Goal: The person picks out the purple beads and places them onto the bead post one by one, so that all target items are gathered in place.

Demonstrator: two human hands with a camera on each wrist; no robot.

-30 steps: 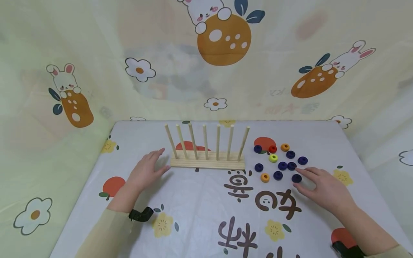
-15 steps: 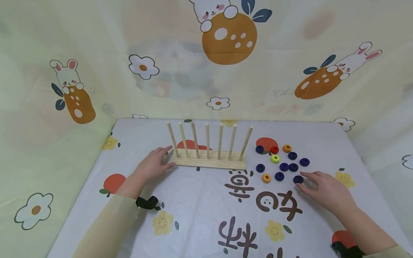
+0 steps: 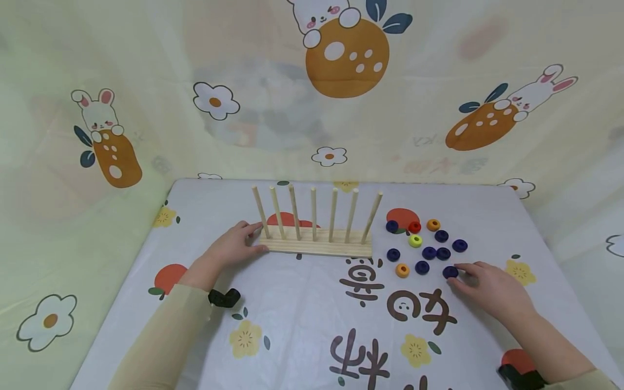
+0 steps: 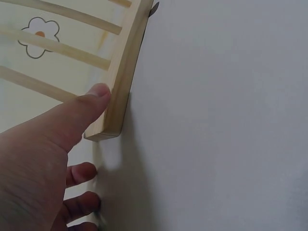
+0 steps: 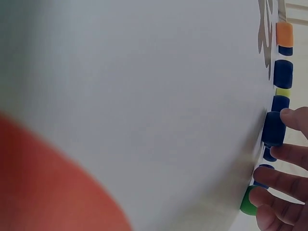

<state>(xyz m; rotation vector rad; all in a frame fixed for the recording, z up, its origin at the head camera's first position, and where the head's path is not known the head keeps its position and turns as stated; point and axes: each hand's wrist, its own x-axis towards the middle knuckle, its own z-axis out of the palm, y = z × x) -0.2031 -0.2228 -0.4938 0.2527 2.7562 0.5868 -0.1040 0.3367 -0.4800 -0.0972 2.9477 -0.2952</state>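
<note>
"What is in the head view?"

"A pale wooden rack with a flat base and seven round pegs (image 3: 317, 248), standing on a white printed cloth (image 3: 292, 314). The left hand (image 3: 230, 250) holds the rack's left end, thumb in front and index finger behind."

"And right of the rack?"

"Small ring-shaped beads: several dark blue, two orange beads (image 3: 402, 270), one red bead (image 3: 414, 227), one yellow-green bead (image 3: 415, 241). Well apart from the rack's right end, the right hand (image 3: 494, 290) has thumb and index finger at one dark blue bead (image 3: 450, 272), on the cloth."

"Left wrist?"

"The thumb lies against the rack's base near its end. The other fingers in sight bend loosely beyond that end."

"Right wrist?"

"Thumb and index fingertip pinch the dark blue bead. A rounded green bead (image 5: 249, 200) shows by the lower fingers; I can't tell whether they touch it."
</note>
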